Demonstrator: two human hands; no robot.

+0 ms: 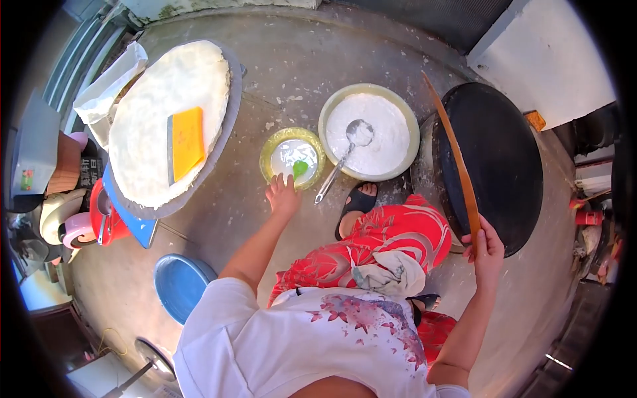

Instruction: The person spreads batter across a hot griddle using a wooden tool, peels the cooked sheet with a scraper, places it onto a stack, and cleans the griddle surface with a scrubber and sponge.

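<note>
My left hand (284, 196) reaches to the near rim of a small yellow bowl (267, 158), fingers apart; whether they touch the rim I cannot tell. Whitish liquid fills the bowl, and a bright green piece (300, 168) shows at its near side. My right hand (488, 248) grips the lower end of a long, thin wooden spatula (464, 175), whose blade slants up along the left side of a round black griddle (507, 172). Between them stands a larger bowl of white batter or flour (391, 129), with a metal ladle (359, 134) resting in it, handle over the rim.
On the left, a round board carries a stack of pale thin flatbreads (149, 132) with a yellow-orange scraper (188, 144) on top. A blue basin (178, 286) sits on the floor near my left side. A white cloth (395, 273) lies on my lap.
</note>
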